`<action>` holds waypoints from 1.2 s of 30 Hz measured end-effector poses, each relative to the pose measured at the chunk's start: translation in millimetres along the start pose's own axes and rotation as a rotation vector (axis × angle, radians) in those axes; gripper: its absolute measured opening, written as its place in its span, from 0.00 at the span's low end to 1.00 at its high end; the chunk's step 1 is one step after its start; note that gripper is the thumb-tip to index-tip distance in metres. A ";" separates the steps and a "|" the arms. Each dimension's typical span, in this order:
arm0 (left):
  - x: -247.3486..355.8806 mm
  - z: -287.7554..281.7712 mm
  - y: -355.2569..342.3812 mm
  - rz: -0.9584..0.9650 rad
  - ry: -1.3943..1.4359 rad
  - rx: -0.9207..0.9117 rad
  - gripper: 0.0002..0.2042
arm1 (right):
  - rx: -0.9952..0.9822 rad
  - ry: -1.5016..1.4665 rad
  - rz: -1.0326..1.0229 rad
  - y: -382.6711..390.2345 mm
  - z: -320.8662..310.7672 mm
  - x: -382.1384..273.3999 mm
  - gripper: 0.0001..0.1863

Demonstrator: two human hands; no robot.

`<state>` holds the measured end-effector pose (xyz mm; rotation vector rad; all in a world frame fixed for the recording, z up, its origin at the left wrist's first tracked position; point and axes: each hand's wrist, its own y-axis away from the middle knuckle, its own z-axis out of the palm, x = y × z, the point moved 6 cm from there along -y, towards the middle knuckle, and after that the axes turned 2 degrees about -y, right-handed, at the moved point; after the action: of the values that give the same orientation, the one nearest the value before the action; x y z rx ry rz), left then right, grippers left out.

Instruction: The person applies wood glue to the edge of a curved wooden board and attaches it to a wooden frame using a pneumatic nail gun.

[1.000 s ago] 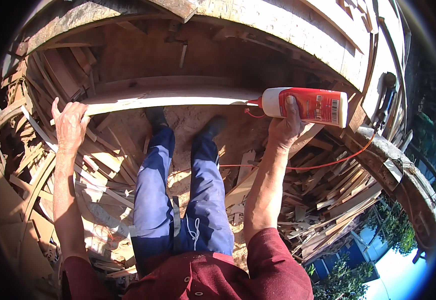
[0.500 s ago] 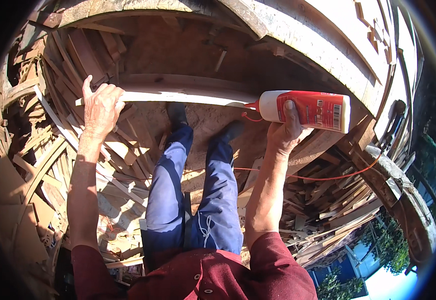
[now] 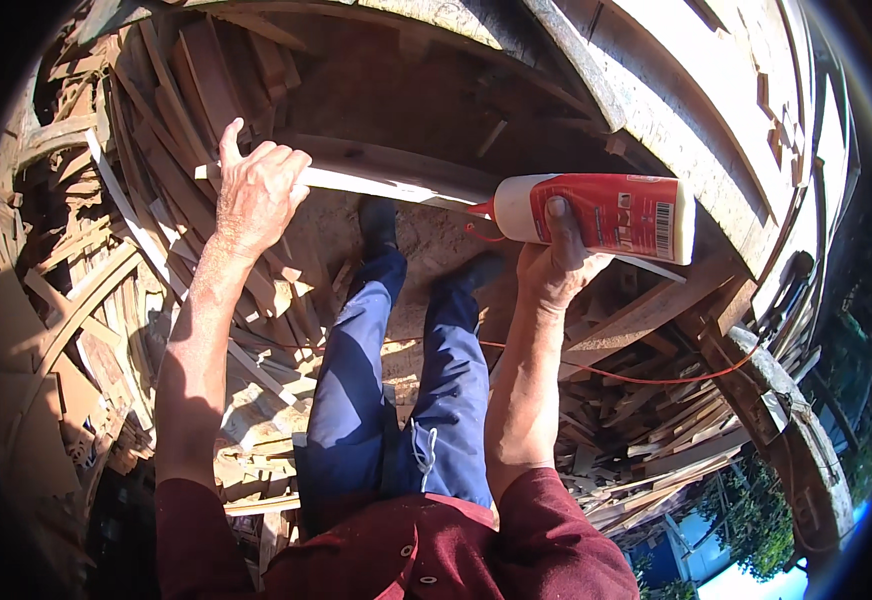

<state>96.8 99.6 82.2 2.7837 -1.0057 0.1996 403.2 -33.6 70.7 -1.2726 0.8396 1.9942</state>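
Note:
My left hand (image 3: 261,200) grips a long, narrow pale wooden plank (image 3: 361,178) near its left end, fingers curled over it and thumb side out. In my right hand (image 3: 556,260) is a red-and-white squeeze bottle (image 3: 621,220), lying on its side, my thumb along its body. Its red nozzle (image 3: 478,208) points left and rests at or very near the plank's lit edge; a small red cap dangles on a loop below it. The plank's right end is partly hidden behind the bottle.
A large curved wooden structure (image 3: 686,120) arches overhead and right. Scrap strips and boards (image 3: 91,290) pile up at left and right. An orange cord (image 3: 646,380) crosses behind my legs (image 3: 356,380) to a weathered curved beam (image 3: 796,440), with trees (image 3: 756,520) beyond.
My left hand and the plank's left end have shifted rightward in the picture, as has the background. The bottle's nozzle now sits closer to my left hand along the plank.

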 end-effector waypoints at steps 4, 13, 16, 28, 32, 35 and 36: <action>-3.8 4.9 1.5 -0.013 0.019 -0.021 0.17 | -0.040 0.003 0.051 8.6 25.9 11.3 0.34; -14.7 8.6 4.7 -0.037 0.051 0.008 0.26 | -0.078 -0.049 0.069 37.2 102.0 26.7 0.27; -11.5 8.4 -0.4 -0.024 0.044 0.006 0.20 | -0.107 0.013 0.111 42.5 110.9 36.2 0.28; 53.7 -1.3 -13.2 0.060 -0.216 -0.054 0.43 | 0.105 -0.155 0.005 12.7 -29.7 -63.5 0.31; 135.6 22.7 -24.5 0.211 -0.249 -0.111 0.35 | 0.233 0.169 -0.252 -23.0 -190.9 -155.8 0.30; 195.1 32.4 -38.8 0.304 -0.270 -0.094 0.37 | 0.408 0.314 -0.445 -50.4 -293.3 -210.2 0.28; 208.7 37.6 -41.5 0.321 -0.276 -0.094 0.37 | 0.420 0.337 -0.467 -64.4 -318.1 -221.9 0.29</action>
<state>285.2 -6.2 79.0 2.5970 -1.4830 -0.1929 697.8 -278.7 158.3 -1.4086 0.9494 1.1837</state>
